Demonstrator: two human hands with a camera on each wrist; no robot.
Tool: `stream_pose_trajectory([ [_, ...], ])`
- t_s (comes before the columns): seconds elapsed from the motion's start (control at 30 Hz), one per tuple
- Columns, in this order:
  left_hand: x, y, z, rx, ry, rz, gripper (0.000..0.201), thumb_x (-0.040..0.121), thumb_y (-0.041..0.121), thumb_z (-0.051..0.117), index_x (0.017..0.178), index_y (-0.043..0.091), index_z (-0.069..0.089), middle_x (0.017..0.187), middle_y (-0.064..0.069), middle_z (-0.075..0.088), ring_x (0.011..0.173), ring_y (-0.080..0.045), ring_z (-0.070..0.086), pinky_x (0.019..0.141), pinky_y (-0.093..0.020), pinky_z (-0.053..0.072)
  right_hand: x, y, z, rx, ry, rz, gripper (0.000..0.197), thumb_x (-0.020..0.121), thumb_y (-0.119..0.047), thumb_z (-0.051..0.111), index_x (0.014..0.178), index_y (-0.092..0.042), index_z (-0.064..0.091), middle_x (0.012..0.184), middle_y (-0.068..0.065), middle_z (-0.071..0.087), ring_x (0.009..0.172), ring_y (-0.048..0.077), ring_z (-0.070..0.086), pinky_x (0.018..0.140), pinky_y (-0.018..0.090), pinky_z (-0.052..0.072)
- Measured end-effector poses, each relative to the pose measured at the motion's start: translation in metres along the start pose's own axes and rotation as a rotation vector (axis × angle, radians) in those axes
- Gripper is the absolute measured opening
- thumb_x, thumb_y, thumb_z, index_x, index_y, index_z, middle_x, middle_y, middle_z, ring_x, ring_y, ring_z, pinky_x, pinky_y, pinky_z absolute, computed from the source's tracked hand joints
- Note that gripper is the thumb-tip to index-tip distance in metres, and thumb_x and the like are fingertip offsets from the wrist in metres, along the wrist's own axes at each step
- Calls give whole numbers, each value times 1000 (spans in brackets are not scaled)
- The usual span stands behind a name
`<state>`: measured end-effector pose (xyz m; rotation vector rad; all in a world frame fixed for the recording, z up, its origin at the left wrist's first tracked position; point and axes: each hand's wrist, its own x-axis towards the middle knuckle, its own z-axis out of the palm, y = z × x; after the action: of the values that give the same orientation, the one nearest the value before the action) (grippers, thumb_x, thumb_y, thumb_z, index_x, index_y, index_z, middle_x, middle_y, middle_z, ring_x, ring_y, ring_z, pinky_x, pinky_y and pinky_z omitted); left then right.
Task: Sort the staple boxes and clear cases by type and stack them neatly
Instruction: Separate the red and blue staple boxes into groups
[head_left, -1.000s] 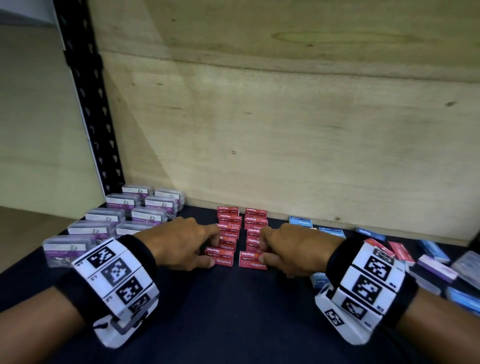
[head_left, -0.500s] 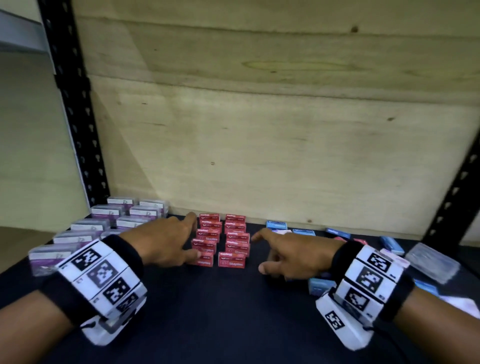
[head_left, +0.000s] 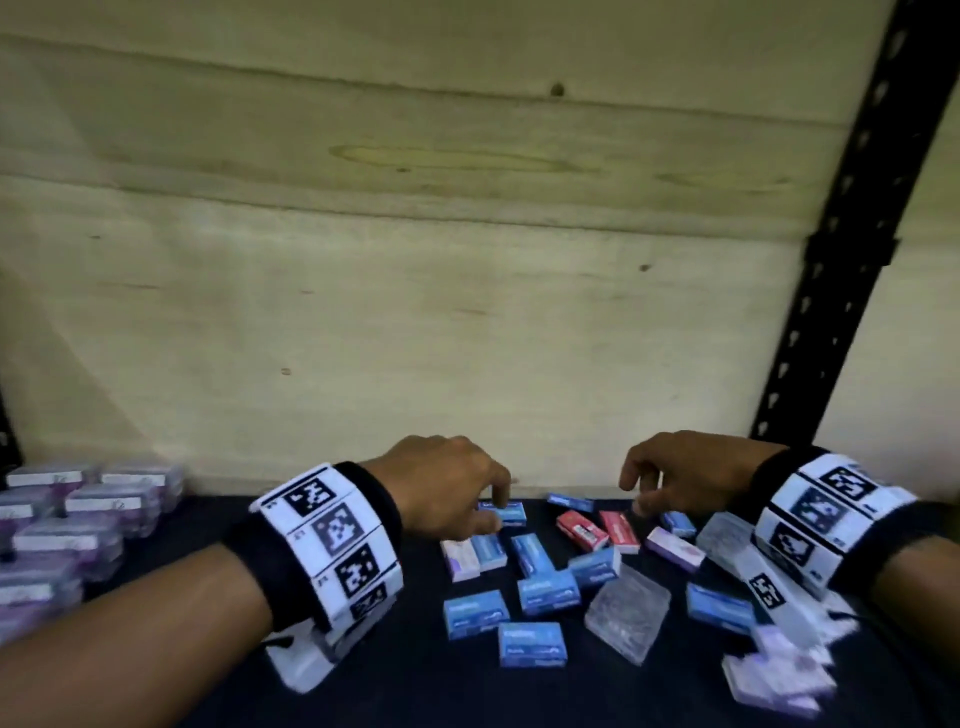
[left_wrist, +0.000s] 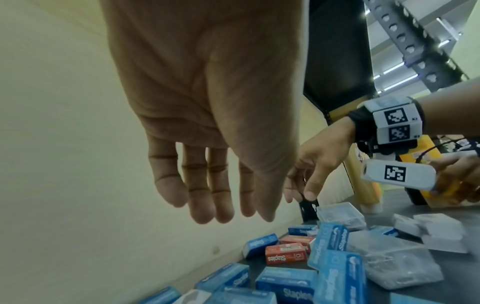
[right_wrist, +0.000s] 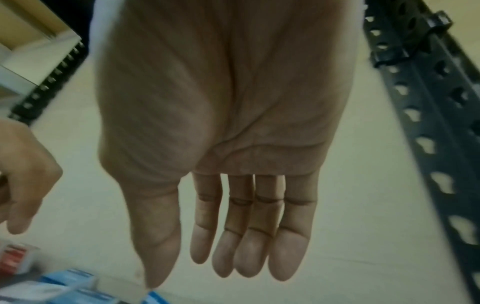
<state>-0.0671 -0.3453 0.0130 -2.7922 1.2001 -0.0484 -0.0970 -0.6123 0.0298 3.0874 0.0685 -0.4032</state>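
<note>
Left hand (head_left: 441, 488): hovering over the blue boxes (head_left: 535, 592), fingers relaxed and hanging, holding nothing. Right hand (head_left: 685, 478): hovering above the red boxes (head_left: 597, 527), fingers loosely extended, gripping nothing. Blue boxes: lying scattered and unstacked on the dark shelf (head_left: 415, 686), mid-right. Red boxes: two, lying side by side behind them. Clear cases (head_left: 626, 618): lying loose among the blue boxes. Purple-labelled cases (head_left: 78, 519): sitting grouped at far left.
</note>
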Motion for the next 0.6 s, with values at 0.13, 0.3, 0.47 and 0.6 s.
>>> stream_pose_trajectory([
  [0.13,49,17,4,2,-35,88,29,93,44,59,120,32,61,100,5,54,99,-22,58,68,-30,40,12,10,2,-79,-107,25,51,87,-45,71,130,-24,55,121,-4,60,102,15,59,90,28,47],
  [0.3,92,29,13,23,-66,246,39,91,39,65,128,32,59,112,0,59,99,-23,57,66,-30,38,32,14,12,-110,-201,6,69,80,-47,77,138,-24,50,134,-1,55,118,20,55,95,31,44],
  [0.47,116,30,23,-21,-124,324,43,86,38,70,128,35,60,108,3,62,96,-19,57,67,-30,43,47,16,18,-80,-241,-38,70,72,-49,82,132,-26,53,117,-6,58,105,16,56,93,31,46],
  [0.6,127,31,32,-52,-146,326,46,84,39,72,128,34,60,110,3,64,96,-19,58,65,-28,39,54,17,19,-61,-263,-48,68,69,-49,84,127,-28,55,112,-9,59,105,16,58,95,36,48],
])
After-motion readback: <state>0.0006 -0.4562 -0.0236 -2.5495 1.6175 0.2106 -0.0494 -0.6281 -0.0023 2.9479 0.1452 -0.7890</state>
